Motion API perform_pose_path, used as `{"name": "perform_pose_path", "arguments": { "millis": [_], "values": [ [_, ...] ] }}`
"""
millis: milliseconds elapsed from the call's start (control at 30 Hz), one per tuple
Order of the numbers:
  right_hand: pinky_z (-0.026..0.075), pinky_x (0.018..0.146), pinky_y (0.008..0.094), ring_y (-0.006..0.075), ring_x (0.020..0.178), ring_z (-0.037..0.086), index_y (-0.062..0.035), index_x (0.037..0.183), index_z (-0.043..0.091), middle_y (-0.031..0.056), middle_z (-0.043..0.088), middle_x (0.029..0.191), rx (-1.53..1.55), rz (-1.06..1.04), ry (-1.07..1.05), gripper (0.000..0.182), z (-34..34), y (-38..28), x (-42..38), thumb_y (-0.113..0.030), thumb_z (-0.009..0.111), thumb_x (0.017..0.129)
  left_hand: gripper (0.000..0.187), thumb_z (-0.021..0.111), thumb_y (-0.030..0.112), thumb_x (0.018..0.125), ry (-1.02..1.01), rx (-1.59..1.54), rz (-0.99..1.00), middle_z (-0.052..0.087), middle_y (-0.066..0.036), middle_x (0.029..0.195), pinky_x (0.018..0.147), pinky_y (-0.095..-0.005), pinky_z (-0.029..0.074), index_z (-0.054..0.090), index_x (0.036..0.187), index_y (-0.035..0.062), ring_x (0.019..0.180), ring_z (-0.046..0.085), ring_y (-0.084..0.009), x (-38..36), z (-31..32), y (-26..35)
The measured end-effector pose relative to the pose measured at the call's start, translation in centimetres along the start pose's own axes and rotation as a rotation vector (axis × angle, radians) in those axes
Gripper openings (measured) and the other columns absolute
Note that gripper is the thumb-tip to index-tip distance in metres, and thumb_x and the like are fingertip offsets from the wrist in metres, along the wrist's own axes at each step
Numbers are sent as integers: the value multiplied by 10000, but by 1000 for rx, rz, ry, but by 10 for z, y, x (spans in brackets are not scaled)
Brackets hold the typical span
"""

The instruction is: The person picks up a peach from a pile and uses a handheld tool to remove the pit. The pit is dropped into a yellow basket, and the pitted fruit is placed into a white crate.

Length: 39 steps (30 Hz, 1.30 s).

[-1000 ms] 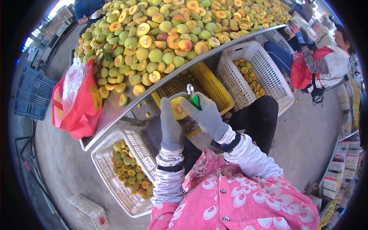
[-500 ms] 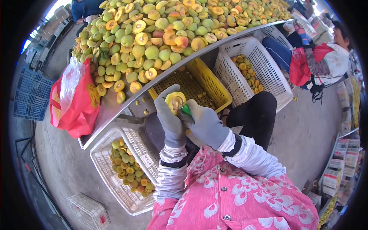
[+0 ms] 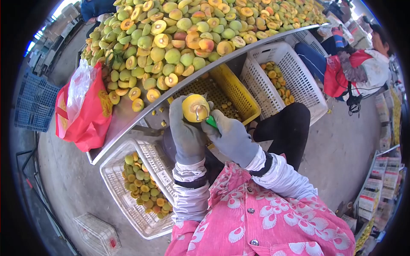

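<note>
My left hand (image 3: pixel 186 135), in a grey glove, is closed around a halved peach (image 3: pixel 194 106) with its yellow cut face turned up toward me. My right hand (image 3: pixel 232 135), also gloved, grips a green-handled pitting tool (image 3: pixel 211 121). The tool's thin metal tip touches the lower part of the cut face, near the middle of the half. Both hands are close together above my lap, in front of the metal table edge. Beyond them lies a large heap of halved peaches (image 3: pixel 171 55).
A yellow crate (image 3: pixel 252 112) with a few small pieces stands under the metal table edge (image 3: pixel 128 123). White crates with peach halves stand at right (image 3: pixel 301 70) and lower left (image 3: pixel 128 219). A red bag (image 3: pixel 87 123) hangs at the table's left end. Another person's arm (image 3: pixel 338 40) shows at right.
The peach half has turned in my left hand, so its cut face shows more fully. The tool tip has shifted slightly down and right with my right hand.
</note>
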State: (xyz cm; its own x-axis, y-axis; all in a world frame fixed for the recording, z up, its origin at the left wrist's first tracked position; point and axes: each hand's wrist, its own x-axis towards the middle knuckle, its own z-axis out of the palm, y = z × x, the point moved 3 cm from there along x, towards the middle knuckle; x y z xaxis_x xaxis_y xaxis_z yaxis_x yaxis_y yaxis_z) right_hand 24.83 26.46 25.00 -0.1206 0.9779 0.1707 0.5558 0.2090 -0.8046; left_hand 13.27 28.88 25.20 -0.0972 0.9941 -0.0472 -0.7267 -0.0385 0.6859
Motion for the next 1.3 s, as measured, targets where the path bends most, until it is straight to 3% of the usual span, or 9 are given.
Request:
{"name": "perform_pose_path", "arguments": {
  "millis": [500,700,800,867,900,967,1133,1200,1300],
  "values": [
    [500,578,502,423,685,643,-41,986,518,223,625,688,-21,-10,54,239,-1,-15,0,-247,624,927,446,428,350,1040,113,266,274,629,-145,1092,770,-310,529,608,1086,-55,860,627,-193,1,22,4],
    [509,591,496,449,694,632,-16,961,523,257,609,708,91,50,-8,257,-5,-14,-2,-260,600,941,442,439,318,1031,64,340,130,672,-148,1011,754,-299,538,637,1071,-75,814,631,-178,-1,31,11],
    [493,514,445,381,562,624,-17,915,534,200,610,662,467,321,-280,265,-16,-21,-4,-277,565,960,398,467,274,1018,-67,323,155,685,-128,968,741,-285,539,653,1060,-75,788,629,-161,5,27,11],
    [444,440,352,214,468,560,-44,882,547,70,565,625,870,682,-582,258,-16,-22,-6,-288,539,966,387,475,267,1015,-107,350,114,687,-122,971,736,-286,541,658,1057,-71,790,629,-155,7,25,12],
    [444,440,352,214,468,560,-44,882,547,70,565,625,875,681,-583,258,-18,-22,-5,-288,539,966,376,483,260,1011,-145,374,74,689,-117,975,732,-286,542,663,1054,-67,793,629,-149,8,24,11],
    [348,398,265,75,459,444,-70,871,541,-32,495,632,1052,814,-643,244,-17,-22,-7,-299,537,956,387,481,274,1014,-163,528,73,690,-116,979,728,-286,544,667,1048,-64,795,629,-147,11,20,10],
    [233,379,202,26,443,315,-99,923,505,-79,365,626,1419,800,-946,195,-24,-7,-2,-269,479,1016,410,447,286,1013,-386,897,231,693,-127,983,717,-295,552,660,1035,-63,794,639,-156,21,11,4],
    [156,362,168,-12,444,226,-110,957,474,-93,262,642,1492,725,-1045,187,-27,-11,-3,-255,418,1061,413,421,284,1008,-320,285,-2,696,-144,988,710,-298,556,649,1026,-59,788,648,-168,23,8,-6],
    [163,358,169,-14,441,232,-116,946,467,-90,278,642,1525,731,-1095,204,-27,-6,-1,-271,412,1065,458,420,345,1021,-329,202,24,699,-158,979,699,-300,559,636,1019,-58,785,658,-180,24,2,-17]
  ]
}}
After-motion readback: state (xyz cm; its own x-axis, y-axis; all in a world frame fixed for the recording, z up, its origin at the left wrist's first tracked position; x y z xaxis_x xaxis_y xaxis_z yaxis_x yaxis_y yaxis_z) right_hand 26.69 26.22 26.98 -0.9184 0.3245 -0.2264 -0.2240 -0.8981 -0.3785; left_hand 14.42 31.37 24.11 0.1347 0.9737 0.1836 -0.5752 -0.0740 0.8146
